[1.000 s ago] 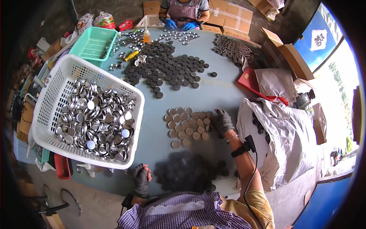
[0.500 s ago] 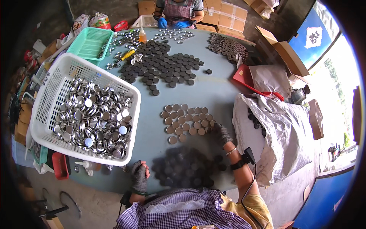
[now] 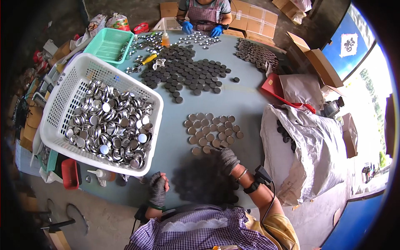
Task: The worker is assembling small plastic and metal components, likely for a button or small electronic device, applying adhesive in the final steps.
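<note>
On the blue-grey tabletop (image 3: 243, 100) lies a flat cluster of round, shallow metal discs (image 3: 209, 137), pale-faced and set close together. My right hand (image 3: 227, 160), in a grey fingerless glove, reaches to the near edge of this cluster. Its fingers point down and are drawn together; whatever they pinch is hidden. In front of me spreads a pile of dark discs (image 3: 200, 181), blurred in the picture, partly beneath my right forearm. My left hand (image 3: 158, 189), also gloved, rests at the table's near edge, left of the dark pile. Its fingers are curled in, and their inside cannot be seen.
A white basket (image 3: 156, 121) full of shiny metal discs stands at left, a green basket (image 3: 93, 52) behind it. More dark discs (image 3: 187, 73) cover the far middle. A white sack (image 3: 316, 150) sits at right. Opposite, a person wears blue gloves (image 3: 216, 31).
My right hand has moved left and nearer to me, from the cluster's right side to its near edge. My left hand stays curled. The co-worker's gloved hands have moved apart. The whole view has shifted slightly.
</note>
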Tool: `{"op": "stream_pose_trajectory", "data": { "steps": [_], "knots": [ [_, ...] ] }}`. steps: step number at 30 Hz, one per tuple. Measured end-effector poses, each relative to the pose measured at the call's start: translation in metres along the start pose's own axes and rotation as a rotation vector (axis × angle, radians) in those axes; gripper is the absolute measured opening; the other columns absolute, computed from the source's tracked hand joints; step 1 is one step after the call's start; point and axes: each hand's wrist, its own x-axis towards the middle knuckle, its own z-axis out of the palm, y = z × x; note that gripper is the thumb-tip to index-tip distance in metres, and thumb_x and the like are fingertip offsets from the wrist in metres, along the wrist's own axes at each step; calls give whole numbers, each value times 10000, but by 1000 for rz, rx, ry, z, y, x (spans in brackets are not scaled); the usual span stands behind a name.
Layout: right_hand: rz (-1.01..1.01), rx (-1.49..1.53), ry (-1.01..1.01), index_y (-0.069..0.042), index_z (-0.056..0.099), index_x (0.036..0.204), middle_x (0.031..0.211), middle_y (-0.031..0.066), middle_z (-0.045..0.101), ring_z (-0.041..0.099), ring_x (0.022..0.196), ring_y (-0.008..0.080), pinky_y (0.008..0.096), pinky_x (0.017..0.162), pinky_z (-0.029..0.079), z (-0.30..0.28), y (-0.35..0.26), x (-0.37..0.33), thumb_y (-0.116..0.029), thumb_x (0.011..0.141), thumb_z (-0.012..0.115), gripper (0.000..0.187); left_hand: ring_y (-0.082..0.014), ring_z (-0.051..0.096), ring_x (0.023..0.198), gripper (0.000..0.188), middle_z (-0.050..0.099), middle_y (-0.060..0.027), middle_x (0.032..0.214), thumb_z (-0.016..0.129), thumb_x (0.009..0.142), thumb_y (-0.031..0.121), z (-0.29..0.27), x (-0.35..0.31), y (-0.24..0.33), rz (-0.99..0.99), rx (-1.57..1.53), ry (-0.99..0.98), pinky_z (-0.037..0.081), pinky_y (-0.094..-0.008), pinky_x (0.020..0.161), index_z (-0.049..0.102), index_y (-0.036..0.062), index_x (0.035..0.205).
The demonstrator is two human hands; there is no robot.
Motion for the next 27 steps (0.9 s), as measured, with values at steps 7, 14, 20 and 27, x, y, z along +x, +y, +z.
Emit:
{"op": "stream_pose_trajectory", "data": {
  "steps": [7,14,20,27],
  "knots": [
    [74,-45,88,-103,642,1058,964,128,666,613,950,345,438,805,498,-3,-14,5,-190,733,672,338,-107,484,486,119,566,-79,769,597,932,91,-6,0,-3,-12,9,-1,378,-251,410,592,32,1035],
    [-81,-47,-112,-111,641,1020,912,129,663,619,906,338,435,787,495,13,-37,18,-151,753,611,271,-112,494,493,117,578,-79,769,599,933,87,-3,2,-3,-17,-17,-49,388,-255,420,592,28,1034],
    [-195,-54,156,-131,629,1040,903,135,660,623,877,347,453,788,489,-7,-50,19,-162,769,605,274,-114,505,511,118,594,-79,789,607,940,103,-6,1,2,-3,-39,-79,390,-260,428,600,32,1033],
    [-435,170,311,-81,592,979,865,128,626,597,818,360,473,725,486,9,-80,-14,-134,776,657,219,-137,543,683,267,590,-27,839,581,960,323,33,-20,8,-94,-224,-89,446,-289,634,610,72,1047]
  ]
}}
